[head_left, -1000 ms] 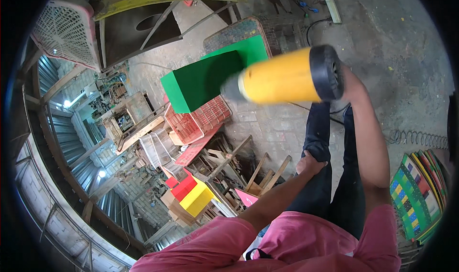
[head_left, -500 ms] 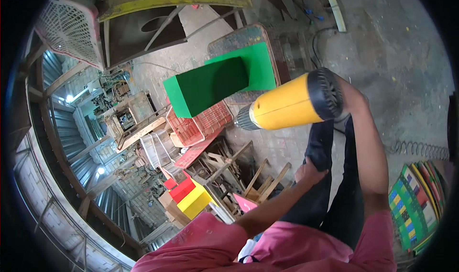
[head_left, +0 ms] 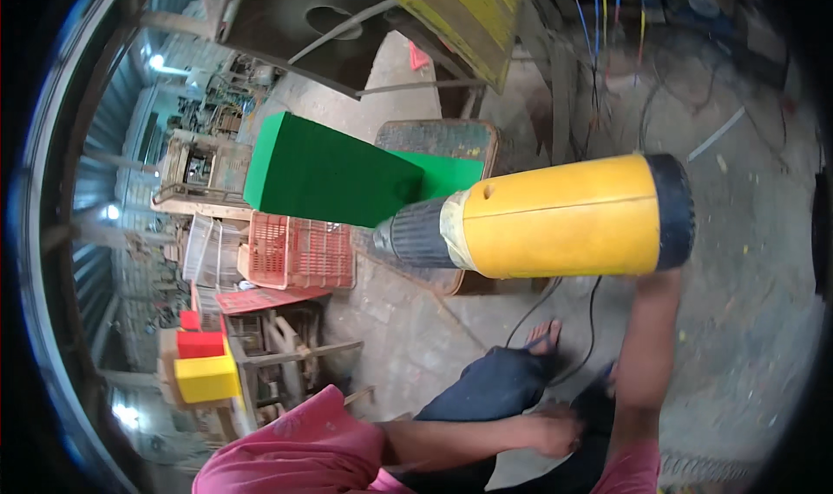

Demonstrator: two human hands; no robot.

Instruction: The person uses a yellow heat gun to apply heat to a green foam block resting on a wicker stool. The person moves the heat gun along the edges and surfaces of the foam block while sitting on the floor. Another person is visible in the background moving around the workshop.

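Note:
A yellow power drill [head_left: 560, 220] with a black rear cap and a black chuck fills the middle right, lying nearly level with its chuck to the left. My right hand [head_left: 658, 282] is closed on it from behind and below, mostly hidden by the body. Beyond the chuck is a green box-like piece [head_left: 325, 173], its flat part on a worn stool [head_left: 434, 133]. Whether the chuck touches the green piece cannot be told. Low in front of my dark trousers, my left hand [head_left: 557, 431] is smeared by motion, its fingers unclear.
Red plastic crates [head_left: 299, 251] stand left of the stool. Yellow [head_left: 206, 378] and red [head_left: 200, 345] blocks sit on a cluttered stand at lower left. A black cable [head_left: 593, 320] runs on the floor near my foot. A metal-legged table [head_left: 468, 16] stands at the top.
The view has turned and shifted. The drill appears larger and more level, its chuck now overlapping the lower edge of the green piece. My left hand has moved lower in the picture.

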